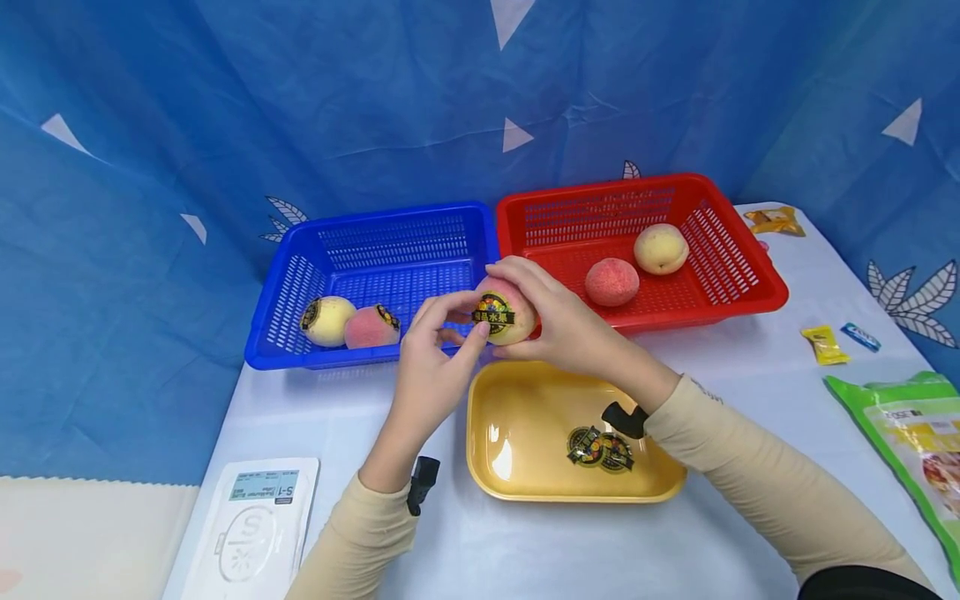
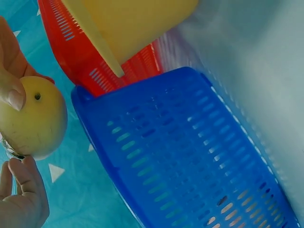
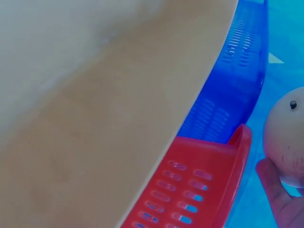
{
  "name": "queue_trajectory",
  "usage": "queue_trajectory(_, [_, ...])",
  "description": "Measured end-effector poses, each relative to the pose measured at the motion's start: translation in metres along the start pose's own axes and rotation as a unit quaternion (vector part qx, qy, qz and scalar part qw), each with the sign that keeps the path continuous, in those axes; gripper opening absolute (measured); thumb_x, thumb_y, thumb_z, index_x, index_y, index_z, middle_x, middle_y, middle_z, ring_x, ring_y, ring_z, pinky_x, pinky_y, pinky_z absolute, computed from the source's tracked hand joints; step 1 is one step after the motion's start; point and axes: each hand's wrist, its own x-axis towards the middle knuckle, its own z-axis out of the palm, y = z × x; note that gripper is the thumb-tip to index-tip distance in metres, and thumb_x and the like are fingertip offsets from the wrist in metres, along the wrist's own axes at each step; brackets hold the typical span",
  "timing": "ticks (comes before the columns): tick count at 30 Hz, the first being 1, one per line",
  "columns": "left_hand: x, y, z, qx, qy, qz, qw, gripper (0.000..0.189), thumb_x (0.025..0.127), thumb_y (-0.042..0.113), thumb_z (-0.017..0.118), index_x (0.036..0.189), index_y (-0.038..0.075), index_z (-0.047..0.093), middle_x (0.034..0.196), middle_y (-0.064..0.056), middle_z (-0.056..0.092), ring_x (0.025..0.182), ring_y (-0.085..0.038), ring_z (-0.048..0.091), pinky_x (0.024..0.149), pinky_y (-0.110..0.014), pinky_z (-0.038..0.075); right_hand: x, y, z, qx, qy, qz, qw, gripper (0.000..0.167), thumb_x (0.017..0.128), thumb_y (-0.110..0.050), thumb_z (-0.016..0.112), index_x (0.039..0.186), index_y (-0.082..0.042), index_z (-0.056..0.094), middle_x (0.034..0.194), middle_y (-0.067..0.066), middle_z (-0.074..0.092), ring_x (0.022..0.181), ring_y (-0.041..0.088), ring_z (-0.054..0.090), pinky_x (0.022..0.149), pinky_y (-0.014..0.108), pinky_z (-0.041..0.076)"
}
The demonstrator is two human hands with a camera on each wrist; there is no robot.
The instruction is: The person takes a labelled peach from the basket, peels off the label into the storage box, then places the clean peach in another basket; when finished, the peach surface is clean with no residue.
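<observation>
A peach [image 1: 506, 310] is held aloft over the far edge of the yellow tray [image 1: 536, 417], between both hands. Its far side is cupped by the curved fingers and thumb of the right hand [image 1: 558, 321]; at its left, the sticker [image 1: 492, 315] is pinched at the edge by the left hand [image 1: 435, 346]. The sticker is turned up toward the head camera, its dark band nearly level, while the end with a small dark hole is turned down, as seen from both wrists. The peach is almost round, so a long axis cannot be told. On the band, Chinese characters are printed, "水果" among them. Nearer than the fingers, two loose stickers [image 1: 600, 450] are overlapped on the tray, their print too small to be read. Well left of the fingers, "S-1" is shown upside down on a white box [image 1: 251, 533].
</observation>
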Motion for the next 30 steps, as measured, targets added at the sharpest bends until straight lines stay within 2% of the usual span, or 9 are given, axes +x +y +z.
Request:
queue_trajectory(6, [0.0008, -0.0026, 0.0000, -0.030, -0.013, -0.046, 0.9984, 0.028, 0.093, 0.010, 0.067, 0.121, 0.011, 0.064, 0.114, -0.006, 0.059, 0.102, -0.020, 0.058, 0.076, -0.022, 0.053, -0.0003, 0.0010, 0.0009, -0.009, -0.002, -0.005, 0.9999, 0.088, 0.074, -0.024, 0.089, 0.148, -0.016, 0.042, 0.148, 0.003, 0.045, 0.137, 0.019, 0.045, 0.112, 0.039, 0.045])
queue_trajectory(10, [0.0000, -0.0040, 0.0003, -0.026, -0.025, -0.076, 0.9965, 0.028, 0.094, 0.013, 0.066, 0.122, 0.013, 0.060, 0.112, -0.006, 0.059, 0.101, -0.018, 0.058, 0.079, -0.023, 0.053, -0.0001, 0.0015, 0.0010, -0.014, 0.004, -0.009, 0.9998, 0.088, 0.074, -0.023, 0.089, 0.148, -0.015, 0.042, 0.149, 0.004, 0.044, 0.137, 0.020, 0.045, 0.112, 0.040, 0.045])
queue_trajectory(15, [-0.0002, -0.0036, 0.0018, -0.024, -0.028, -0.093, 0.9950, 0.031, 0.094, 0.013, 0.065, 0.124, 0.012, 0.057, 0.107, -0.008, 0.059, 0.098, -0.018, 0.058, 0.079, -0.024, 0.053, -0.0006, 0.0037, 0.0020, -0.017, 0.006, -0.010, 0.9998, 0.087, 0.074, -0.022, 0.089, 0.147, -0.014, 0.042, 0.148, 0.005, 0.045, 0.136, 0.021, 0.046, 0.112, 0.041, 0.044])
queue_trajectory(30, [-0.0019, -0.0075, 0.0079, -0.074, -0.049, -0.139, 0.9863, 0.036, 0.095, 0.009, 0.062, 0.129, 0.011, 0.050, 0.099, -0.010, 0.060, 0.086, -0.019, 0.058, 0.072, -0.020, 0.052, -0.0022, 0.0075, 0.0023, -0.028, 0.011, -0.003, 0.9995, 0.086, 0.074, -0.021, 0.089, 0.147, -0.014, 0.043, 0.148, 0.005, 0.045, 0.137, 0.022, 0.045, 0.114, 0.042, 0.042])
